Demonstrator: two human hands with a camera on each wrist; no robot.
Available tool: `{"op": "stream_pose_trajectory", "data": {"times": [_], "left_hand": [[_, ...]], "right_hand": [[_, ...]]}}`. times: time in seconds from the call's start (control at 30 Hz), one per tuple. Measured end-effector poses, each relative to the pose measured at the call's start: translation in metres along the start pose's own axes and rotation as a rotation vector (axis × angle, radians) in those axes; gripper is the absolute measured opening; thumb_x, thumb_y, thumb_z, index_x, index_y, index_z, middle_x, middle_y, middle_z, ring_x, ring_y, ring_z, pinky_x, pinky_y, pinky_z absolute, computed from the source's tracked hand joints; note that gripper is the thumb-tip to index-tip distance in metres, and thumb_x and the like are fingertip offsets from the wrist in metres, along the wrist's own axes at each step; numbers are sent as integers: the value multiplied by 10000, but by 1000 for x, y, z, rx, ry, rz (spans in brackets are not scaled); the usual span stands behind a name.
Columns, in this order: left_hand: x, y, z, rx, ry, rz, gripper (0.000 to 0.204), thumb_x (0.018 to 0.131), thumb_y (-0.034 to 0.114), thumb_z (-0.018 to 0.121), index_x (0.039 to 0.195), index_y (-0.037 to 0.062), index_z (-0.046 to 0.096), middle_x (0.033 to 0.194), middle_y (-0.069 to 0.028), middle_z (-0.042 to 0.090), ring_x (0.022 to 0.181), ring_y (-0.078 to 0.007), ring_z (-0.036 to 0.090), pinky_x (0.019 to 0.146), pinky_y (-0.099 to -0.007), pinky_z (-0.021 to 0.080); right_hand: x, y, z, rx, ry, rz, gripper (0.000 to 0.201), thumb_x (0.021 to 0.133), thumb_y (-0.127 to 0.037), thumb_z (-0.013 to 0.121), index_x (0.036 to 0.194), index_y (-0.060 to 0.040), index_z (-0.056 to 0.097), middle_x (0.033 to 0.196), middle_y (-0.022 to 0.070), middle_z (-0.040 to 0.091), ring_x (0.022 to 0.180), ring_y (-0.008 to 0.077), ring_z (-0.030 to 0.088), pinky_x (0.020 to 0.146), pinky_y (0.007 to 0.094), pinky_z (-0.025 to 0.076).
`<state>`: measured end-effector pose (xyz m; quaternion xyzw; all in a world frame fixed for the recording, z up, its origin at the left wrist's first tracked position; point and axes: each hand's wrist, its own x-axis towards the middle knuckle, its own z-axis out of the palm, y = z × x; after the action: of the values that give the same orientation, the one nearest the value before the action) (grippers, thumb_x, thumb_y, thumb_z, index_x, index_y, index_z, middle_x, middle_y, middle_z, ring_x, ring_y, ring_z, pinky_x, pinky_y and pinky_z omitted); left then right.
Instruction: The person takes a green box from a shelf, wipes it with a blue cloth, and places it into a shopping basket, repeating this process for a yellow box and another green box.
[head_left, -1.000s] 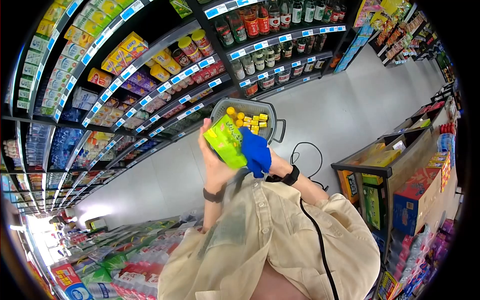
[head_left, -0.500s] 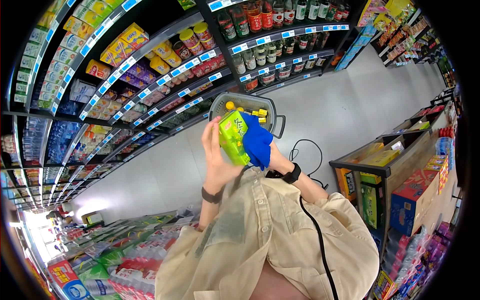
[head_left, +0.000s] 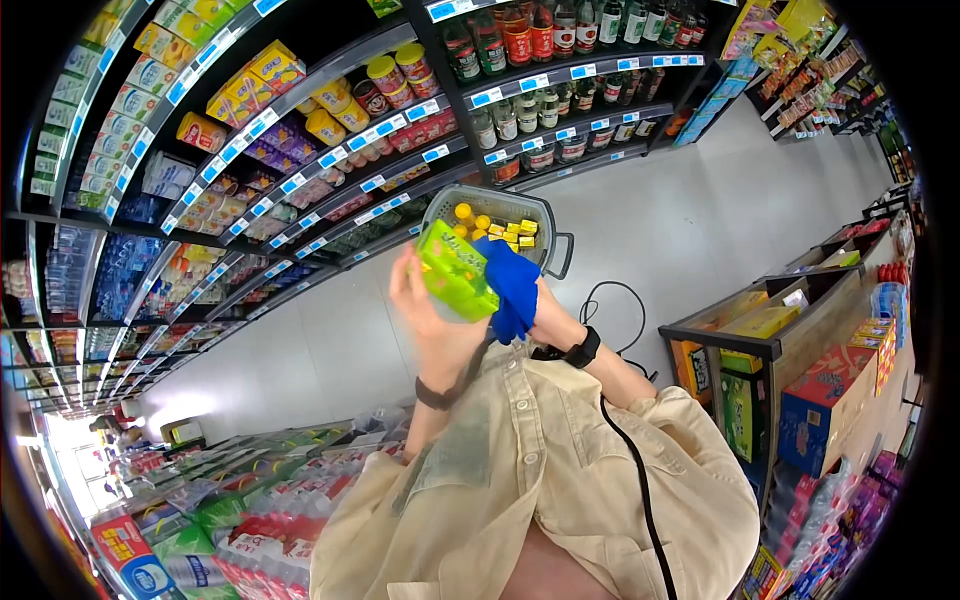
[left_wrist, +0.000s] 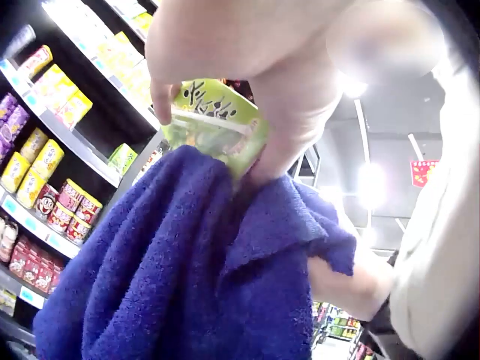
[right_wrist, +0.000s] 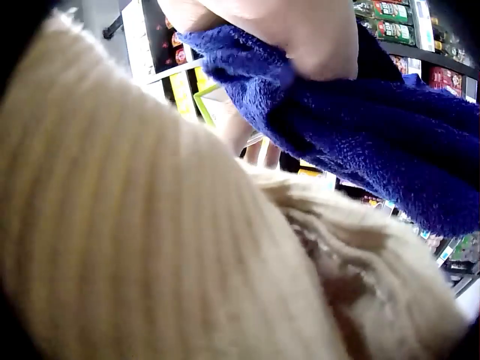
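Observation:
My left hand (head_left: 438, 330) holds a bright green carton (head_left: 450, 270) with dark lettering, fingers along its left side. Over the carton's right side lies a blue cloth (head_left: 514, 290), gripped by my right hand (head_left: 553, 318). In the left wrist view the cloth (left_wrist: 172, 255) hangs in thick folds across the lower part of the carton (left_wrist: 217, 120). The right wrist view shows the cloth (right_wrist: 337, 124) bunched under the right hand (right_wrist: 300, 34), and a sleeve covers much of that view. The right fingertips are hidden by the cloth.
On the floor beyond the hands stands a grey basket (head_left: 545, 215) holding several yellow boxes (head_left: 522, 232) and yellow-capped containers. Stocked shelves (head_left: 330, 160) run along the left and front. A wooden display stand (head_left: 720, 340) is at the right, and a black cable (head_left: 640, 310) lies on the floor.
The carton turned more upright half a second ago and now leans left again. The blue cloth has shifted along its right side, and the left hand has re-angled with it.

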<state>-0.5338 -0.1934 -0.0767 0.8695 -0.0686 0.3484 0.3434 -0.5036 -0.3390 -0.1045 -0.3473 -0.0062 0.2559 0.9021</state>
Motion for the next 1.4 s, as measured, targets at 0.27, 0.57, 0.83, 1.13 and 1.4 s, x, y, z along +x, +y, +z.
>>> {"op": "stream_pose_trajectory", "data": {"times": [0.27, 0.57, 0.83, 1.13, 1.4], "left_hand": [[2, -2, -4, -482, -286, -122, 1189, 631, 156, 921, 1588, 75, 220, 1591, -178, 264, 1460, -332, 326, 1132, -485, 378], [-4, -23, -3, -606, -420, -520, 747, 672, 145, 915, 1305, -31, 560, 1182, -154, 686, 1156, -229, 633, 1030, -361, 462], [0, -15, -9, -518, -189, -482, 713, 665, 96, 918, 1256, -12, 536, 1154, -109, 656, 1096, -200, 646, 966, -346, 515], [13, -56, -24, -426, 132, -626, 730, 714, 40, 888, 1274, 18, 421, 1209, -108, 554, 1081, -181, 628, 935, -333, 547], [116, -114, -7, -364, 238, -483, 757, 665, 86, 925, 1260, 24, 460, 1182, -114, 577, 1077, -195, 617, 932, -353, 542]], "right_hand": [[5, 1, -18, 205, 117, 118, 421, 1069, -270, 508, 1447, -84, 482, 1357, 65, 604, 1181, 176, 630, 980, 314, 524], [7, 12, -36, 29, 159, 91, 398, 1034, -206, 587, 1406, -78, 531, 1339, 23, 603, 1172, 129, 602, 982, 291, 512], [31, 12, -24, 25, 49, 142, 340, 1042, -215, 558, 1352, -75, 565, 1291, 35, 632, 1134, 134, 625, 948, 284, 521], [54, 20, -32, 107, -8, 369, 346, 1052, -227, 557, 1343, -40, 556, 1173, 82, 663, 1033, 209, 675, 893, 358, 582], [90, 0, -65, 58, 155, 213, 343, 1060, -350, 499, 1209, -56, 594, 1095, 67, 668, 983, 193, 646, 860, 335, 542]]}}
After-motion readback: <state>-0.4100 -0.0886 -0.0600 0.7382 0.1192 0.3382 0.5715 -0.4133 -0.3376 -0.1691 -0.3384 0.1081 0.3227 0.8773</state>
